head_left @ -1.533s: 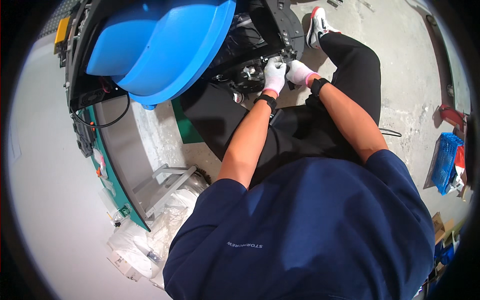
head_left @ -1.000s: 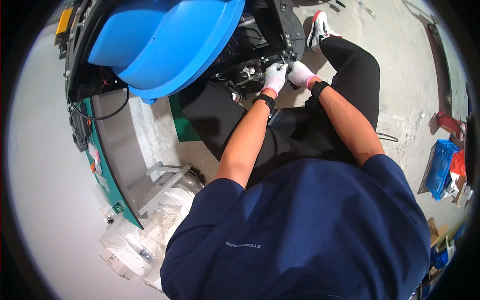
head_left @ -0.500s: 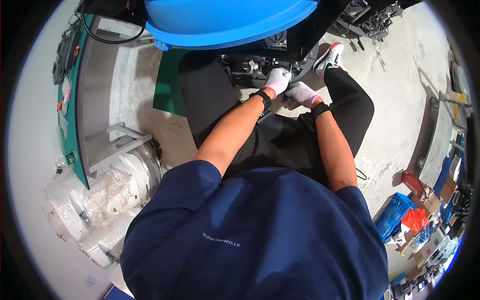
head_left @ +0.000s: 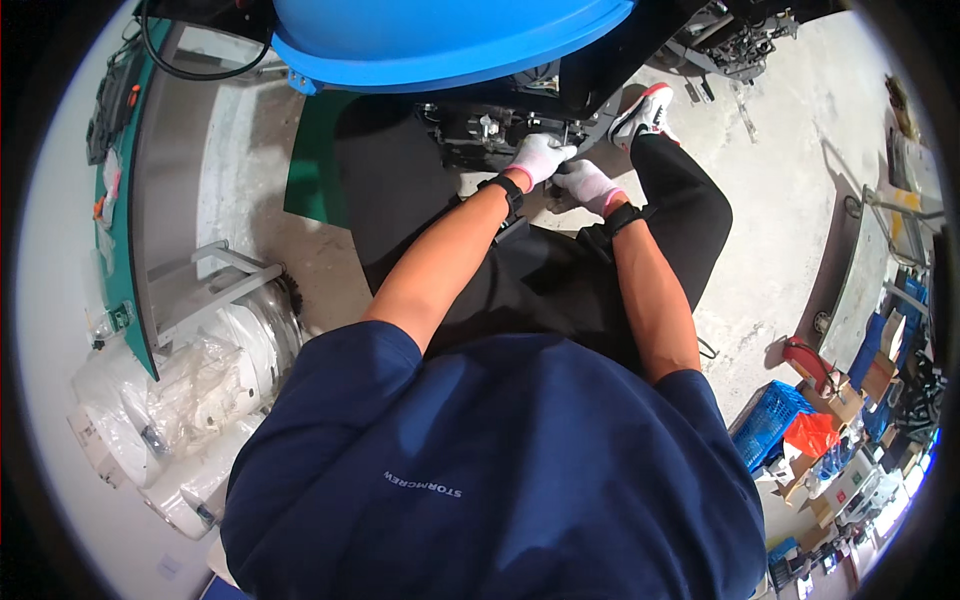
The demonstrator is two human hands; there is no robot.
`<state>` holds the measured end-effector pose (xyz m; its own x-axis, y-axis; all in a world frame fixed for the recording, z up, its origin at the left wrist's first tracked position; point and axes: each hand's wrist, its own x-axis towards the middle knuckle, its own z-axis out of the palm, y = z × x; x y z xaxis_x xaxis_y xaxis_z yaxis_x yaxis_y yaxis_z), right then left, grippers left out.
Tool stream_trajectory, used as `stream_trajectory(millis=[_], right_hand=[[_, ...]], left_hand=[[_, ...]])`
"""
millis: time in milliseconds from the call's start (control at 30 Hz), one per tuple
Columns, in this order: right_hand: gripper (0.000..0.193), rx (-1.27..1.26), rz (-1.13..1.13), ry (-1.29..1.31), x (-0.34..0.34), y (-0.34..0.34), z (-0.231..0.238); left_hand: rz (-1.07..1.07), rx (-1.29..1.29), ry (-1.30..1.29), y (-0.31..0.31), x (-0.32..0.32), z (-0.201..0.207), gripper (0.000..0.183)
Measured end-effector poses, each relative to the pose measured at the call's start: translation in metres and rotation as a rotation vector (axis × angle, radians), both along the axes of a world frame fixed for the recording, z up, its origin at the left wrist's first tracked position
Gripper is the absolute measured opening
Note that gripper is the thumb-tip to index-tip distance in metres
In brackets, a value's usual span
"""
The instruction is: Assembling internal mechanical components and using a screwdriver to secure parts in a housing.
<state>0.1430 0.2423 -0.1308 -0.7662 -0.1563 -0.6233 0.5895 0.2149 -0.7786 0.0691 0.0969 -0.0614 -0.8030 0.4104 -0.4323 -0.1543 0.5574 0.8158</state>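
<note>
My left hand, in a white glove with a pink cuff, is closed with the fingertips pinched together at the near edge of a dark machine assembly. A thin metal rod stands right by its fingertips; whether the hand grips it I cannot tell. Just below and to the right, my right hand, gloved alike, has its fingers curled close to the left fingertips. A small dark piece shows between the hands, too small to name. The assembly lies between my legs, partly under a big blue curved shell.
On the right floor are another dark mechanical unit, a flat cart, a blue plastic basket and assorted boxes. At left stand a green-topped bench and plastic-wrapped white rolls. My shoe rests right of the assembly.
My right hand has turned and lifted its fingers closer to the left hand's fingertips. My left hand stays at the same spot on the assembly. The whole view has shifted slightly.
</note>
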Motion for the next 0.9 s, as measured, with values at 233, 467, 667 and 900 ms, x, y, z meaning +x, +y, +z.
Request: stream_trajectory(millis=[233, 467, 667, 900], right_hand=[[0.039, 0.191, -0.05, 0.008, -0.002, -0.01, 0.025], [0.026, 0.21, -0.027, 0.039, -0.003, -0.005, 0.038], [0.026, -0.227, -0.073, -0.351, -0.004, -0.023, 0.101], [0.027, 0.044, -0.016, -0.092, -0.001, -0.018, 0.091]], left_hand=[[0.044, 0.013, 0.036, 0.006, 0.004, -0.006, 0.031], [0.038, 0.016, 0.079, 0.006, 0.003, -0.012, 0.024], [0.088, 0.051, 0.098, -0.006, 0.001, -0.022, 0.02], [0.058, 0.072, 0.053, 0.0, 0.0, -0.021, 0.024]])
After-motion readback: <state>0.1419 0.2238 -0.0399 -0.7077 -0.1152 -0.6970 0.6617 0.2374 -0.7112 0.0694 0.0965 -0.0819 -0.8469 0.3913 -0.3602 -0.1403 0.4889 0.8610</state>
